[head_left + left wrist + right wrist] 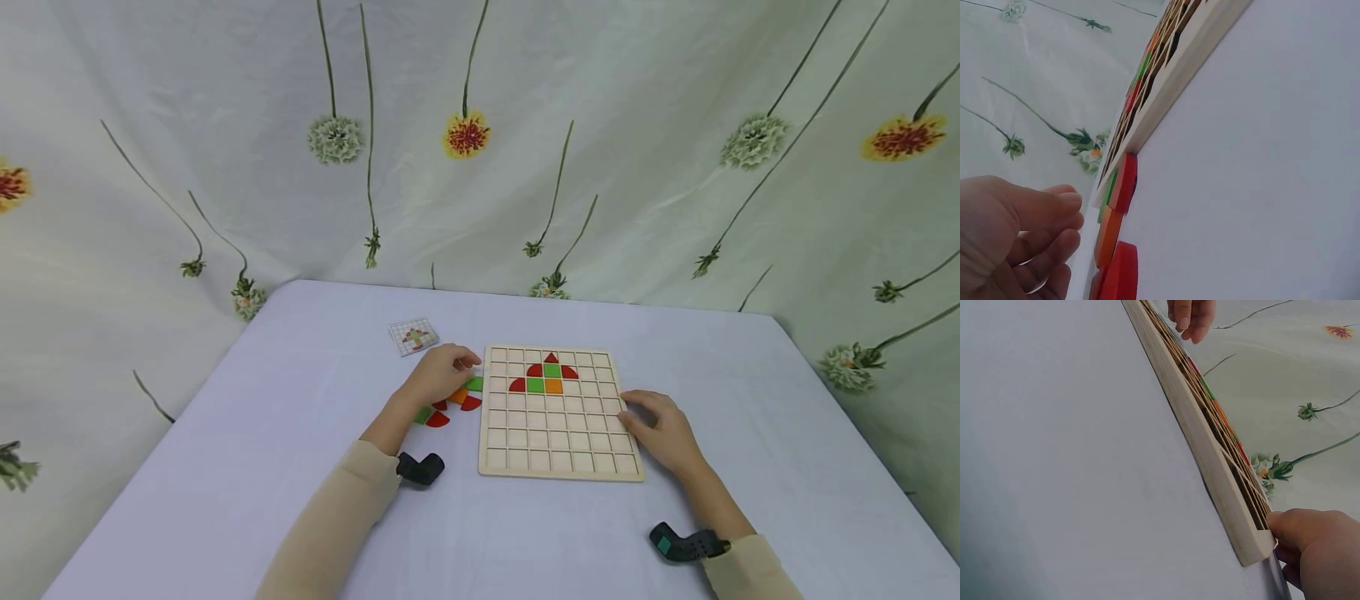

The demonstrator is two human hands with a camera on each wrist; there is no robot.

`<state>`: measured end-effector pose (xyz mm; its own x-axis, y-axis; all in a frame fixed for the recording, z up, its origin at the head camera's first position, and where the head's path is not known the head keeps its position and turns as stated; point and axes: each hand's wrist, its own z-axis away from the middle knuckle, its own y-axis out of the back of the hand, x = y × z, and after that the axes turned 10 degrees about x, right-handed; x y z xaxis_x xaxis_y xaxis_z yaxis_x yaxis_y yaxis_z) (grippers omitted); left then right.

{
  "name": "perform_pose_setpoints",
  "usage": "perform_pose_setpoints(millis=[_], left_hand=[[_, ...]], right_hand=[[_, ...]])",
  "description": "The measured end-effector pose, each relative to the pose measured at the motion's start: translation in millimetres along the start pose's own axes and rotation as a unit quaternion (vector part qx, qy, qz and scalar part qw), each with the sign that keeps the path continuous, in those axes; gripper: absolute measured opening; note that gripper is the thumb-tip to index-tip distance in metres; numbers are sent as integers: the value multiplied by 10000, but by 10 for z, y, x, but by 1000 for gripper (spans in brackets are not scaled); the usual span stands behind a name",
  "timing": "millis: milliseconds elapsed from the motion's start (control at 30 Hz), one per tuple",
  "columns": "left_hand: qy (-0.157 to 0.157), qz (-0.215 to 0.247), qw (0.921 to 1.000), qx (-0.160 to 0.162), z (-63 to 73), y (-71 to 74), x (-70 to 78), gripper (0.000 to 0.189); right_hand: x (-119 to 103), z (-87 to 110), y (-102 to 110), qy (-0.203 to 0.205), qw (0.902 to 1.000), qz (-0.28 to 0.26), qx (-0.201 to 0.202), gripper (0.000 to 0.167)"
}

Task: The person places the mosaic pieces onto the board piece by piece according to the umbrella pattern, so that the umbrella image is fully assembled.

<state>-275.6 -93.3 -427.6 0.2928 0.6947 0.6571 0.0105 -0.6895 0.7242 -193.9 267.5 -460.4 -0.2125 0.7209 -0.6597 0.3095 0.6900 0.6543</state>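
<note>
A wooden grid board [559, 439] lies flat in the middle of the table. Red, green and orange pieces fill several of its upper cells, with a red triangle [551, 358] on top. My right hand [663, 427] holds the board's right edge, thumb on the rim and fingers against its side. Left of the board, my left hand [441, 372] hovers over a group of loose pieces, fingers loosely bent and no piece visible in them. Among those pieces are an orange square [1108, 236], a red quarter-round piece [1121, 273] and a green piece [474, 383].
A small pattern card [414, 336] printed with a grid and coloured figure lies beyond my left hand. The white table [555, 533] ends at a flowered cloth backdrop [637, 150]. Each wrist wears a black device, one of them on the right wrist [686, 544].
</note>
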Motion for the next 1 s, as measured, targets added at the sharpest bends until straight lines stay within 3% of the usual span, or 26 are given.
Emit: perform_pose_setpoints(millis=[300, 700, 1000], left_hand=[[67, -139, 9996, -246, 66, -1, -66, 28], [81, -139, 9999, 47, 87, -89, -106, 22], [247, 310, 9991, 179, 107, -85, -110, 21]], right_hand=[[20, 8, -7, 69, 10000, -58, 18, 36], [37, -1, -14, 73, 10000, -43, 35, 36], [26, -5, -12, 68, 10000, 15, 36, 36]])
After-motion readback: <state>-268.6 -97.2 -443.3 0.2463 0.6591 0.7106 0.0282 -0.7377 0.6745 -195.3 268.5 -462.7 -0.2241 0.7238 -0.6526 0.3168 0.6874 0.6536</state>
